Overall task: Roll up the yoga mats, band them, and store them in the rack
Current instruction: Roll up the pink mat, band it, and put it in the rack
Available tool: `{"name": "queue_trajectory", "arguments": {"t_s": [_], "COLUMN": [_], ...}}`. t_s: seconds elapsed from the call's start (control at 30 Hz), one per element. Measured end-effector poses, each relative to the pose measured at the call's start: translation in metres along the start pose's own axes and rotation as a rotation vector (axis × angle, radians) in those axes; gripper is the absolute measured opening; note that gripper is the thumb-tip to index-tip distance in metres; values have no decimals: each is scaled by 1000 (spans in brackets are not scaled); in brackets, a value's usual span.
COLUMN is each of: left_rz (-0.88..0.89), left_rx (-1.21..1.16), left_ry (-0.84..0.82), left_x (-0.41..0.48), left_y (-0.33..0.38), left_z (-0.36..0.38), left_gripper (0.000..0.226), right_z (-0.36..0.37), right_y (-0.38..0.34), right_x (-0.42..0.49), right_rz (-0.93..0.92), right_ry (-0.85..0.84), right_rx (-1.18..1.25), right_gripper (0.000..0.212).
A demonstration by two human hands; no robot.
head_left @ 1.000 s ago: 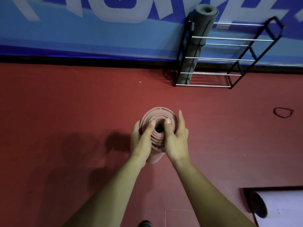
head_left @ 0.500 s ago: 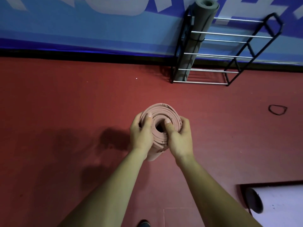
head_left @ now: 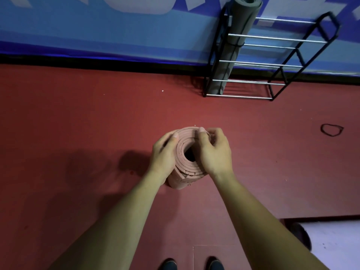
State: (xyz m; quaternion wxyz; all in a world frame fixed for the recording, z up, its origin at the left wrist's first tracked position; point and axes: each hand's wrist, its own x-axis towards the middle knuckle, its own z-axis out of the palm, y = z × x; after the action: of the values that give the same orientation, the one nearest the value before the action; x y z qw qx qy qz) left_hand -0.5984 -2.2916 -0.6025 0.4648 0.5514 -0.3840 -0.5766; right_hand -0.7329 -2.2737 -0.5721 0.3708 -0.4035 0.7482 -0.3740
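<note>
Here, a rolled pink mat (head_left: 187, 168) stands on end on the red floor (head_left: 78, 123), directly before the person. The left hand (head_left: 164, 152) wraps its left side, fingers curled round it, thumb on the top rim. The right hand (head_left: 214, 151) curls over the right rim, thumb pressing the spiral's edge; its fingertips may be pinching the outer layer. Beyond, a banded grey mat (head_left: 233, 45) stands in the black rack (head_left: 272, 38). A loose dark band (head_left: 332, 130) lies well right.
</note>
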Motion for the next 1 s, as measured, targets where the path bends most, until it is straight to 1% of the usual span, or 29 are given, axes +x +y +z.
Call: {"name": "queue_trajectory", "arguments": {"t_s": [0.13, 0.27, 0.37, 0.43, 0.5, 0.57, 0.63, 0.7, 0.77, 0.8, 0.87, 0.93, 1.0], "left_rz": [-7, 77, 136, 158, 159, 127, 122, 142, 133, 127, 119, 98, 115], "left_rx": [13, 192, 263, 283, 245, 125, 40, 51, 74, 83, 87, 46, 29], "left_ry": [122, 213, 259, 237, 185, 121, 105, 115, 99, 110, 193, 287, 306], "left_x": [1, 0, -2, -2, -3, -5, -3, 2, 6, 5, 2, 3, 8], "left_y": [4, -1, -1, -1, -4, -9, -11, -10, -7, -6, -5, -2, 3], "left_z": [4, 6, 10, 12, 11, 10, 7, 4, 3, 4, 6, 8, 6], "left_gripper": [20, 17, 31, 30, 25, 29, 26, 25, 36, 43, 54, 54, 62], "right_z": [-4, -6, -7, -8, -8, -7, -5, -2, 2, 4, 6, 6, 7], "right_y": [2, 8, 15, 20, 22, 18, 13, 11, 11, 11, 8, 3, 1], "right_x": [0, -8, -7, -8, -9, -6, -2, -1, -5, -7, -9, -8, -8], "right_rz": [-108, -157, -116, -57, -39, -48, -58, -61, -51, -39, -11, -11, -23], "right_ry": [-100, -91, -103, -85, -61, -62, -80, -85, -68, -46, 24, 74, 81], "right_rx": [-59, 18, 137, 251, 297, 311, 304, 298, 296, 303, 336, 364, 390], "right_gripper": [38, 40, 43, 42, 35, 30, 28, 29, 34, 36, 34, 29, 31]}}
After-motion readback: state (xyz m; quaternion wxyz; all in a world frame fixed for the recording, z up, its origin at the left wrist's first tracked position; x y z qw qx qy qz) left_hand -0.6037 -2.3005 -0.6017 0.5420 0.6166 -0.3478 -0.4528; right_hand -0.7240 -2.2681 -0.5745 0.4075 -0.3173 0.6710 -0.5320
